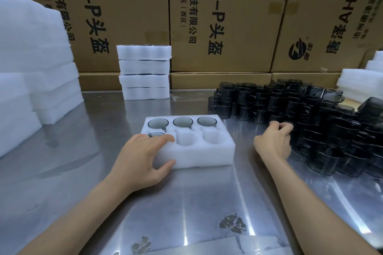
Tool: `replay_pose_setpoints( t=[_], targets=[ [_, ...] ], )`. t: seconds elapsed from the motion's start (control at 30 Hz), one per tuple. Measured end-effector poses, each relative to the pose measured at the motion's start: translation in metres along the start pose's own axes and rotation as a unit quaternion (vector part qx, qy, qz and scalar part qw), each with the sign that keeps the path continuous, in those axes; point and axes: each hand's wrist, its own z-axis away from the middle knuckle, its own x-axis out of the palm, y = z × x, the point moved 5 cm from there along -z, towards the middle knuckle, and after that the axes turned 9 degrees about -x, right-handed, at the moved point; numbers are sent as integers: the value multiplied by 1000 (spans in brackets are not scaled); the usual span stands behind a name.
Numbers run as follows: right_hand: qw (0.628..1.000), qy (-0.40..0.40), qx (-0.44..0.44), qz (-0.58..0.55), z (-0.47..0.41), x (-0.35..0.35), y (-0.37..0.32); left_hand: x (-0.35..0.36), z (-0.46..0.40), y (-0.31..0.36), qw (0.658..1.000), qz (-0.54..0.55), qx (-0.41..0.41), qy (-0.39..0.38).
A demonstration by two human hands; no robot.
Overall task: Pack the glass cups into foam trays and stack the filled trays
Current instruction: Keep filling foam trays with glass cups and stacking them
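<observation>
Foam tray sits mid-table: back row of three pockets filled, front-left pocket has a cup under the left hand, and the two pockets to its right are empty. The left hand lies spread over the tray's front-left corner, thumb against the front wall, pressing the tray down.

Right hand is at the near edge of the cup pile, right of the tray, fingers curled on what looks like a cup rim; dark glass on dark glass, so I can't tell for sure.

Risks:
- Pile is loosely stacked, so pulling one cup from the edge could shift or topple its neighbours.
- Glass on a steel table: any slip probably means a chip.
- Handle misaligned with the pocket notch means the cup sits proud and the stack rocks.

Behind the tray is a stack of filled trays. Left of it are empty foam piles. Cartons form the back wall.
</observation>
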Motion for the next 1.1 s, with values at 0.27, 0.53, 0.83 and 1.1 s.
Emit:
replay_pose_setpoints(
  t=[0.27, 0.53, 0.83, 1.1],
  targets=[
    [999, 4, -41, 24, -7, 3, -6, 1, 2, 3, 1000, -9, 1, 23],
    [995, -10, -98, 25, 0, 4, -22, -1, 4, 2, 1000, 2, 1, 4],
    [989, -97, -106, 19, 1, 13, -22, -5, 5, 4, 1000, 5, -11, 0],
    [992, -12, -89, -94, 6, 5, -29, -5, 5, 3, 1000, 4, -19, -13]
  ],
)
